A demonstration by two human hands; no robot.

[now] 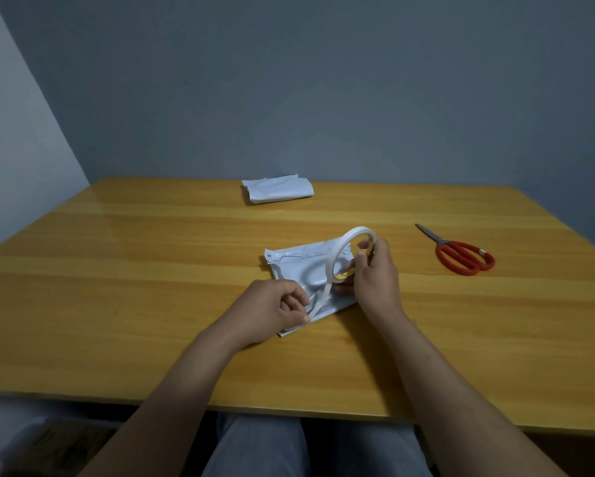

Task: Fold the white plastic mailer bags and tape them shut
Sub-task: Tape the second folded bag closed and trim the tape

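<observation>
A white plastic mailer bag lies folded on the wooden table in front of me. My right hand holds a thin ring-shaped roll of white tape upright above the bag's right side. A strip of tape runs from the roll down to my left hand, whose thumb and fingers pinch the strip's free end over the bag's near edge. A second folded white mailer bag rests at the far edge of the table.
Red-handled scissors lie shut on the table to the right of my hands. A grey wall stands right behind the table. My knees show under the table's near edge.
</observation>
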